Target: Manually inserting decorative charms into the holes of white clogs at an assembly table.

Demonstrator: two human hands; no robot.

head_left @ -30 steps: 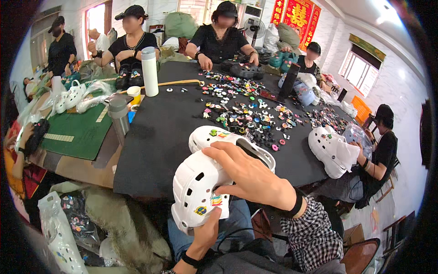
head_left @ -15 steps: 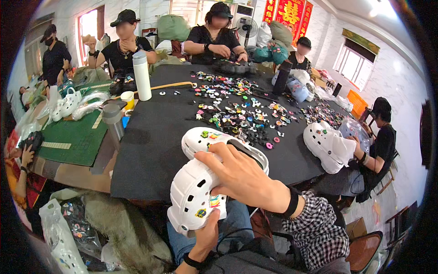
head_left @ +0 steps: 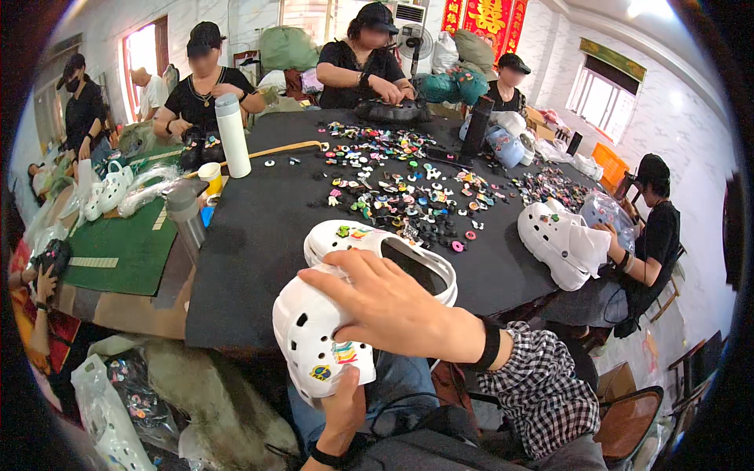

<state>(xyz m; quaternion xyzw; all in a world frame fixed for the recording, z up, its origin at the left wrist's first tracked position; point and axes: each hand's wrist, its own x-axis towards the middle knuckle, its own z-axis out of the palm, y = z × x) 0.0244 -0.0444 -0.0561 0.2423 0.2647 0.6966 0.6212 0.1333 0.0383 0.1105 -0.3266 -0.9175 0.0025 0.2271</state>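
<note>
A white clog [head_left: 302,337] with holes is tilted over the table's near edge. It carries a round yellow-and-blue charm and a colourful striped one. My left hand [head_left: 343,408] grips its lower edge, thumb up along the side. Across the top lies my right hand [head_left: 393,298], fingers bent over the clog and the fingertips partly hidden behind it. Just beyond, a second white clog [head_left: 322,238] rests on the black tabletop [head_left: 243,259], with a green charm and a colourful one on its toe; my right hand covers part of it.
Many small loose charms [head_left: 393,188] are spread over the table's middle. More white clogs [head_left: 550,243] stand at the right, near a co-worker. A white bottle [head_left: 232,137], a grey tumbler [head_left: 187,212] and a yellow cup [head_left: 210,179] stand at the left. Several co-workers sit around.
The held clog has shifted left and turned a little, with both my hands still on it. The whole view has moved slightly. A co-worker at the far left has lowered a raised hand.
</note>
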